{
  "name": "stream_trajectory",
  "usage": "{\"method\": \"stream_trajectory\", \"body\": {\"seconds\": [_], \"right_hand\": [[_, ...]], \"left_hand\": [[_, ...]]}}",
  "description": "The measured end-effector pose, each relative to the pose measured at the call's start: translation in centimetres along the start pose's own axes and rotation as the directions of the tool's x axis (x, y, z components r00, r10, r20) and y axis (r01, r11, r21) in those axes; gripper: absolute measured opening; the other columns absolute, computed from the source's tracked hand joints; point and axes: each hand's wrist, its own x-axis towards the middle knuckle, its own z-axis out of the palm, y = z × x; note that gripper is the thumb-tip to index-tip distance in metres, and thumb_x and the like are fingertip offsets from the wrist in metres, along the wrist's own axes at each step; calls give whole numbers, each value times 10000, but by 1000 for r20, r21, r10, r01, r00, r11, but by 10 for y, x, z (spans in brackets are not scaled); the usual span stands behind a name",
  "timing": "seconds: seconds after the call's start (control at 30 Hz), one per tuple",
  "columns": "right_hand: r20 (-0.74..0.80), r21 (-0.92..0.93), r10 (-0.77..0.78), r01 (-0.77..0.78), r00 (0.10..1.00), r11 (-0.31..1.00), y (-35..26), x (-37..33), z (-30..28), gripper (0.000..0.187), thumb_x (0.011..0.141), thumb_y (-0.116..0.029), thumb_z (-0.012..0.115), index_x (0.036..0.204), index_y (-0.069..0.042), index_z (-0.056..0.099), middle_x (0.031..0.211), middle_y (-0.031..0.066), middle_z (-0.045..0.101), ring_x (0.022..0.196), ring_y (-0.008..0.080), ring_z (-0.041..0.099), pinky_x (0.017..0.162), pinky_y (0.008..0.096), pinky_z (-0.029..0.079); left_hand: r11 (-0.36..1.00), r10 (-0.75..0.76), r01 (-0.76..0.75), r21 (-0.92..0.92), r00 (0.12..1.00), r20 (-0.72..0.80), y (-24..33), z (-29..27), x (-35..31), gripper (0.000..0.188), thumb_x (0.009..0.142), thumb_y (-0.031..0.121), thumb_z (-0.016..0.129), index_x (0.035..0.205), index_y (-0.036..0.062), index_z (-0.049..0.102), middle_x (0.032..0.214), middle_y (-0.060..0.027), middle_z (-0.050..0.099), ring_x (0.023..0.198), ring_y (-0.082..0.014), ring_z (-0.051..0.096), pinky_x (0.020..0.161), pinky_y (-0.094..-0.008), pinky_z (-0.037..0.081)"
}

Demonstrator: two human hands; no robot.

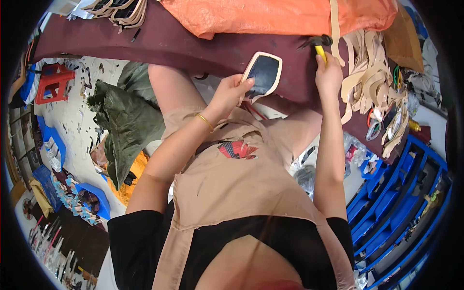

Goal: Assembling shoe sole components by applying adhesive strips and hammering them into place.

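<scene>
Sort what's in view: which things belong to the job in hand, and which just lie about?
Job in hand: yellow-handled hammer in right hand; beige-rimmed dark piece in left hand; probably stacked similar pieces, beige strips.

Apparently lying about: green cloth; orange sheet.

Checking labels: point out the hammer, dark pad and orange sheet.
Hammer (319,50): head view, on the yellow handle.
Dark pad (264,72): head view, on its face.
Orange sheet (280,17): head view, near its middle.

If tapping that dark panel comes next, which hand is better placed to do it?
Probably the right hand: it grips the yellow-handled hammer. The left hand is busy holding the tan-edged dark panel, so it seems better for steadying.
</scene>
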Motion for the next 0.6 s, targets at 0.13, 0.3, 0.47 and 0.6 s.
{"method": "stream_trajectory", "body": {"seconds": [0.13, 0.3, 0.47, 0.6], "right_hand": [[184, 622, 273, -327, 944, 711, -80, -19, -53, 259, 916, -157, 502, 1095, 9, 589, 746, 153, 625, 655, 317, 592, 666, 356, 493], [313, 426, -258, 108, 914, 898, -108, -3, -55, 293, 886, -130, 540, 1151, -11, 581, 852, 208, 632, 783, 341, 632, 717, 383, 496], [114, 482, 11, -65, 993, 874, -86, -40, -57, 290, 888, -125, 551, 1145, 7, 583, 1013, 237, 624, 891, 299, 651, 760, 340, 497], [361, 465, 225, -384, 905, 797, -53, -44, -62, 355, 915, -200, 540, 1231, -37, 546, 732, 123, 648, 567, 67, 502, 564, 255, 459]], "left_hand": [[998, 68, -67, 13, 990, -120, -4, 2, 2, 192, 914, 222, 559, 912, 35, 606, 743, 34, 591, 602, -29, 483, 578, -199, 435], [994, 36, -28, 107, 997, -69, -10, -10, 10, 197, 911, 227, 566, 909, 34, 606, 758, 32, 594, 597, -32, 477, 557, -197, 420], [997, 75, -73, 19, 988, -137, -6, 8, 4, 193, 913, 219, 563, 915, 30, 604, 748, 37, 577, 590, -31, 456, 527, -201, 388], [998, 33, -27, 62, 994, -100, -6, -3, 8, 243, 906, 259, 577, 1011, 41, 606, 879, 36, 606, 765, -46, 538, 661, -257, 491]]}}
